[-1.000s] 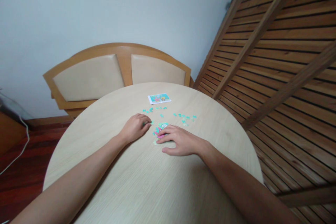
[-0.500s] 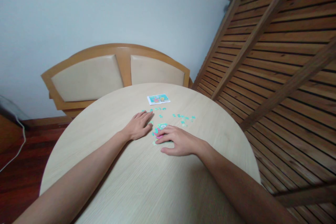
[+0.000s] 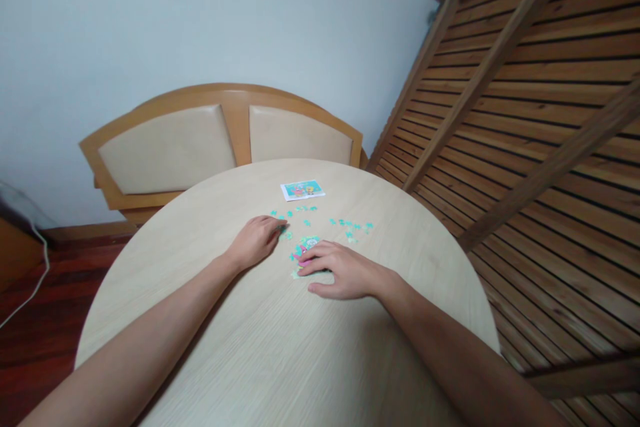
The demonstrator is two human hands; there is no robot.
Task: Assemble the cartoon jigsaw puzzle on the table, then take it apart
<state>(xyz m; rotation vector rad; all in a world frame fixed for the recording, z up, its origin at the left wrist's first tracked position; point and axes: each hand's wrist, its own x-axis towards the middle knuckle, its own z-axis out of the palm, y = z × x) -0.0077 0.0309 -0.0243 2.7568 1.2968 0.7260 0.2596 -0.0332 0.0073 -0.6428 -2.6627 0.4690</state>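
My left hand (image 3: 254,241) rests on the round table (image 3: 260,347) with its fingers bent, the tips closed on a small teal puzzle piece (image 3: 285,235). My right hand (image 3: 341,271) lies flat, fingers stretched out, with the fingertips on a small joined patch of puzzle (image 3: 303,250) in pink, teal and white. Loose teal pieces (image 3: 351,225) are scattered just beyond both hands. A small picture card (image 3: 303,189) lies farther back on the table.
A wooden chair back with two beige pads (image 3: 220,140) stands behind the table. A slatted wooden frame (image 3: 525,113) leans along the right side. A grey cable (image 3: 30,293) hangs over the dark red floor at the left.
My left hand reached forward with fingers stretched among the loose pieces, then drew back a little with its fingers bent. My right hand stayed on the joined patch.
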